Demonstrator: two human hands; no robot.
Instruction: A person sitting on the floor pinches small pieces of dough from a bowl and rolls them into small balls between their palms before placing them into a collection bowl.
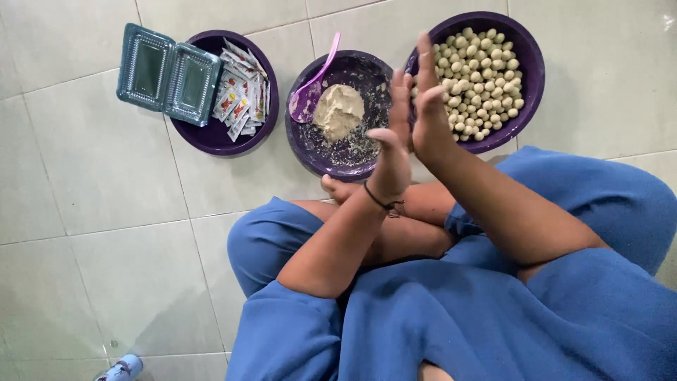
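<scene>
Left hand [390,159] and right hand [427,116] pressed palm to palm, fingers straight, whatever lies between hidden; dough lump [338,111] in middle bowl [310,152] looks soft, sticky, light; pinch small bit off edge.

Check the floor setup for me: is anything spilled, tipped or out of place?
Nothing stands out. All three purple bowls sit upright on the tiled floor: sachets, dough lump with the spoon, and dough balls. No spill is visible.

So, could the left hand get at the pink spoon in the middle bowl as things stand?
Probably yes. The left hand is pressed palm to palm against the right hand just above the middle bowl, and the pink spoon lies uncovered on the bowl's far-left rim. Nothing sits between them.
</scene>
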